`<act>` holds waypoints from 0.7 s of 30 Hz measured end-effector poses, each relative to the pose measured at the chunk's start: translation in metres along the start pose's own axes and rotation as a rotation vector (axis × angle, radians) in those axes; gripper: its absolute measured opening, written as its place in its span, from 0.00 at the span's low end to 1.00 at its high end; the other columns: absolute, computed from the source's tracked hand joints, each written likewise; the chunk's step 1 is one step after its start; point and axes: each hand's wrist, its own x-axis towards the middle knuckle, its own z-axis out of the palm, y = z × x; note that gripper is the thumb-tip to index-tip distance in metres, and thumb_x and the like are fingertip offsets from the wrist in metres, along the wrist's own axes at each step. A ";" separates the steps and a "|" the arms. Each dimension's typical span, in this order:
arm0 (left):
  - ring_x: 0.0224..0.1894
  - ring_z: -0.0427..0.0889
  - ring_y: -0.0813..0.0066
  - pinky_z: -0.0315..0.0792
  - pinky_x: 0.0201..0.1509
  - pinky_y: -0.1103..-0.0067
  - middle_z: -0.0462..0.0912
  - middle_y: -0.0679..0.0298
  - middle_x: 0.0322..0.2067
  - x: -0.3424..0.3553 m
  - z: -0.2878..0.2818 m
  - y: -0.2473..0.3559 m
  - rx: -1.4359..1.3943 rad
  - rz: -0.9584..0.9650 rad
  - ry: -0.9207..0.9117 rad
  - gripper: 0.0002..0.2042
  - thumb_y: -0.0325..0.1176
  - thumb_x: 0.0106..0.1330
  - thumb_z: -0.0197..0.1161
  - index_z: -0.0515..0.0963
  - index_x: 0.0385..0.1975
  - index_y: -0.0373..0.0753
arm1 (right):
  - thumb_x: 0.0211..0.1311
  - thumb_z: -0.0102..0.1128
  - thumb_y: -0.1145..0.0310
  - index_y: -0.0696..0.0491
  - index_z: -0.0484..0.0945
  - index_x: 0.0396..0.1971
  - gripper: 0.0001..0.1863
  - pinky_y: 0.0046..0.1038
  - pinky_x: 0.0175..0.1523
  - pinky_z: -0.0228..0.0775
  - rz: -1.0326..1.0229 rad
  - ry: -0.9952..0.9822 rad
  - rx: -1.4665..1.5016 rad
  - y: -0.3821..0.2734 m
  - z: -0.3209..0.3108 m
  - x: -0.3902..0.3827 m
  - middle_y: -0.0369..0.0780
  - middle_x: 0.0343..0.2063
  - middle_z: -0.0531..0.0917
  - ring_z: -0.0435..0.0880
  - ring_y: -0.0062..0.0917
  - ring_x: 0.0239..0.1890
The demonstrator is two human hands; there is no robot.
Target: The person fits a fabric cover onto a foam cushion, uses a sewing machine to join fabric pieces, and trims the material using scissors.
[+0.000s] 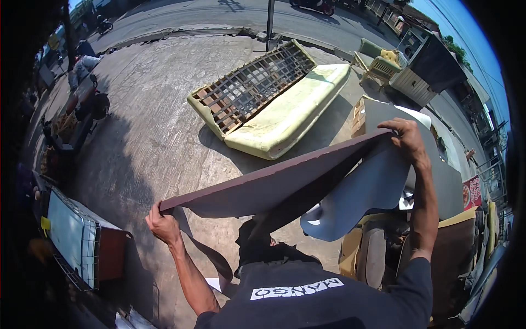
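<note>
A long dark brown piece of upholstery fabric [274,178] is stretched between my two raised hands, its upper edge slanting up to the right. My left hand [163,225] pinches its lower left corner. At the other end, my right hand [406,140] closes over the upper right corner. The piece sags in the middle, and a narrow dark strip [211,253] hangs below my left hand. Behind its right part, a pale grey sheet [361,203] curls downward near my right forearm; whether it joins the held piece I cannot tell.
A yellow foam-covered sofa [290,129] with exposed webbing [257,82] lies ahead on the concrete. An armchair [378,63] stands far right. Brown cushioned furniture parts [375,255] are close on my right. A glass-topped case [74,236] and a parked motorcycle [82,112] are at left.
</note>
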 end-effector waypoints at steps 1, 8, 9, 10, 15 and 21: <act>0.42 0.83 0.51 0.76 0.48 0.66 0.86 0.57 0.38 0.016 0.019 0.002 -0.013 0.008 0.027 0.14 0.19 0.59 0.57 0.84 0.41 0.40 | 0.39 0.69 0.86 0.54 0.86 0.45 0.26 0.35 0.49 0.79 -0.044 0.003 0.024 0.024 0.005 0.030 0.46 0.39 0.87 0.88 0.39 0.43; 0.43 0.85 0.51 0.77 0.49 0.67 0.84 0.53 0.39 0.167 0.176 0.034 -0.071 0.075 0.047 0.15 0.19 0.61 0.54 0.82 0.44 0.38 | 0.50 0.59 0.78 0.58 0.86 0.44 0.19 0.35 0.48 0.80 -0.144 -0.155 -0.123 0.129 0.088 0.309 0.50 0.36 0.88 0.88 0.40 0.38; 0.42 0.86 0.54 0.77 0.47 0.68 0.85 0.55 0.38 0.192 0.208 0.039 -0.061 0.072 0.040 0.12 0.21 0.63 0.57 0.82 0.43 0.38 | 0.53 0.58 0.75 0.58 0.87 0.43 0.17 0.35 0.48 0.80 -0.246 -0.107 -0.125 0.146 0.095 0.340 0.50 0.36 0.88 0.88 0.40 0.37; 0.42 0.86 0.54 0.77 0.47 0.68 0.85 0.55 0.38 0.222 0.219 0.048 -0.026 0.075 0.056 0.12 0.21 0.63 0.57 0.82 0.43 0.38 | 0.54 0.58 0.75 0.56 0.87 0.44 0.17 0.35 0.49 0.80 -0.290 -0.147 -0.172 0.158 0.120 0.378 0.49 0.37 0.89 0.89 0.40 0.39; 0.41 0.87 0.62 0.77 0.46 0.71 0.86 0.57 0.37 0.329 0.296 0.117 -0.088 0.160 -0.149 0.08 0.26 0.68 0.60 0.83 0.44 0.41 | 0.57 0.59 0.78 0.47 0.87 0.50 0.21 0.38 0.54 0.78 -0.064 -0.194 -0.124 0.225 0.121 0.494 0.46 0.43 0.89 0.88 0.40 0.47; 0.38 0.86 0.59 0.76 0.44 0.71 0.84 0.57 0.33 0.413 0.299 0.194 -0.107 0.309 -0.056 0.09 0.26 0.66 0.63 0.83 0.44 0.40 | 0.56 0.63 0.79 0.47 0.86 0.51 0.21 0.36 0.58 0.78 -0.176 -0.014 -0.058 0.293 0.127 0.620 0.44 0.47 0.88 0.87 0.38 0.51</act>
